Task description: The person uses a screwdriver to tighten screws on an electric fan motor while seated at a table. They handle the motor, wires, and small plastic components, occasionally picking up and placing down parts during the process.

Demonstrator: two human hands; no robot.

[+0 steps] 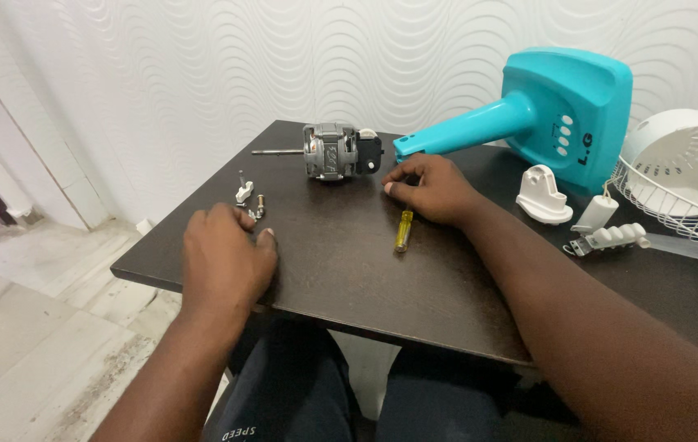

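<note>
Resting both hands on the table (341, 270) beside the fan motor (331, 151).
My left hand (226, 258) curls loosely by small screws (252, 206), holding nothing; my right hand (431, 188) lies flat, empty, fingers (394, 187) just above the yellow screwdriver (403, 231), kept within reach.

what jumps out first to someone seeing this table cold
The turquoise fan base lying on its side at the far right of the dark table catches the eye first, its neck pointing left toward a bare metal fan motor with its shaft sticking out. Nearer, the left hand rests by some small screws and metal parts, while the right hand rests on a yellow-handled screwdriver.
</note>
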